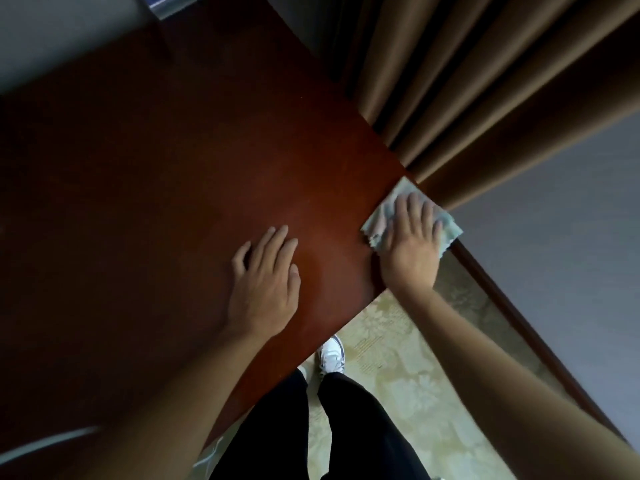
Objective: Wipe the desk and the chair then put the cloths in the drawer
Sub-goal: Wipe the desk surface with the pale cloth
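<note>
From the head camera I watched a person lean over a dark reddish-brown desk, its top bare and faintly glossy across most of the view. The right hand lay flat, fingers spread and extended, pressing a pale green-and-white cloth onto the desk's right corner, the cloth's far edge hanging just past the rim. The left hand rested palm down on the wood a little nearer the middle, fingers open and slightly fanned, holding nothing. Heavy brown curtains hung in folds just beside that corner, touching or nearly touching the desk's edge; I could not tell which. To the right stood a grey wall with a dark brown skirting board along its foot. Below the desk edge I saw a pale, floral-patterned floor, the person's black trousers and a white sneaker. A blurred blue-and-white object sat at the desk's far end, too indistinct to name.
</note>
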A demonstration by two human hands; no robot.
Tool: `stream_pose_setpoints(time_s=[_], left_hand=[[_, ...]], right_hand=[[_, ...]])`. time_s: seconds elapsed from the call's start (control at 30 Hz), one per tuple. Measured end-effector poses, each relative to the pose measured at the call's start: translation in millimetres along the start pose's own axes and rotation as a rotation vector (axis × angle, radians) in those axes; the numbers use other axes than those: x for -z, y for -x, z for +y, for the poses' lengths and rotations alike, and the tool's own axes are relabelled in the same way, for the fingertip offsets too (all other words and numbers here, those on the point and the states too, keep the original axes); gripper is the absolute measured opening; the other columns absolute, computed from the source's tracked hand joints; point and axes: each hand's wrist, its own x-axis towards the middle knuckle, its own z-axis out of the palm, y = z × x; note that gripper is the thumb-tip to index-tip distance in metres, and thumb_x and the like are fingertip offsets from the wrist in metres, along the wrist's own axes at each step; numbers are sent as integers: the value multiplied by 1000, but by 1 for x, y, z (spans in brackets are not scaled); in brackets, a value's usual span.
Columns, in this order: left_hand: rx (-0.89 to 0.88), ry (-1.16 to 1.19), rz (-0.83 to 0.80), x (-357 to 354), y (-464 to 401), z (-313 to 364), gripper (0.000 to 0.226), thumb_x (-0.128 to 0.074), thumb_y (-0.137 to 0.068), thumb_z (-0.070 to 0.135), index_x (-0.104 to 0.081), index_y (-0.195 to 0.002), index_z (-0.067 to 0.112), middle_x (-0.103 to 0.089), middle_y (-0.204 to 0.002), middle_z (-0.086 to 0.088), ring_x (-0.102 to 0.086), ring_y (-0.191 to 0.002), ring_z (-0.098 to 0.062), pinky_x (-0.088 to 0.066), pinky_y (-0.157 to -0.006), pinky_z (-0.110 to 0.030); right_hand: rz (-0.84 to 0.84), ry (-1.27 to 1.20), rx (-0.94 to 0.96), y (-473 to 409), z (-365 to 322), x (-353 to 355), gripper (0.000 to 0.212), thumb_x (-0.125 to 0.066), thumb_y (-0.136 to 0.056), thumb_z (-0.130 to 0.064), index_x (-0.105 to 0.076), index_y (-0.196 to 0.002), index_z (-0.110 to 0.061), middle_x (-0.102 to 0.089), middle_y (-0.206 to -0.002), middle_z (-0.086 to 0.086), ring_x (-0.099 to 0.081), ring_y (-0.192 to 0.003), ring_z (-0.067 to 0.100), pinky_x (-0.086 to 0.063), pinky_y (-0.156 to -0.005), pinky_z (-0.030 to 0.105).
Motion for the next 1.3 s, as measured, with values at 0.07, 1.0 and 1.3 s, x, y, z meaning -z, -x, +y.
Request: stream_pose_setpoints(time_s=[0.07, 1.0, 1.3], left_hand=[[36, 7, 28, -1, -1, -1, 47, -37, -98, 28, -53, -137, 10, -48, -150, -7, -40, -142, -21, -24, -113, -47], [-12, 99, -10, 22, -5, -28, 46, -48, -89, 22, -59, -132, 12, -51, -148, -5, -47, -137, -19, -33, -112, -44], [97, -81, 119, 56, -7, -100, 50, -43, -85, 16, -63, -129, 5, -57, -142, -8, -52, -133, -25, -30, -110, -48]], right_hand=[[-31, -26, 153, 37, -28, -7, 59, -37, -93, -31, -40, -147, -7, -36, -154, 17, -27, -144, 41, -22, -115, 59], [-199, 84, 374, 37, -90, -11, 63, -35, -94, -36, -33, -152, -13, -26, -159, 10, -15, -149, 34, -17, -118, 55], [-349, 240, 930, 22, -173, -41, 58, -11, -99, -37, -5, -154, -19, -6, -163, 1, -2, -151, 28, -3, -122, 50]])
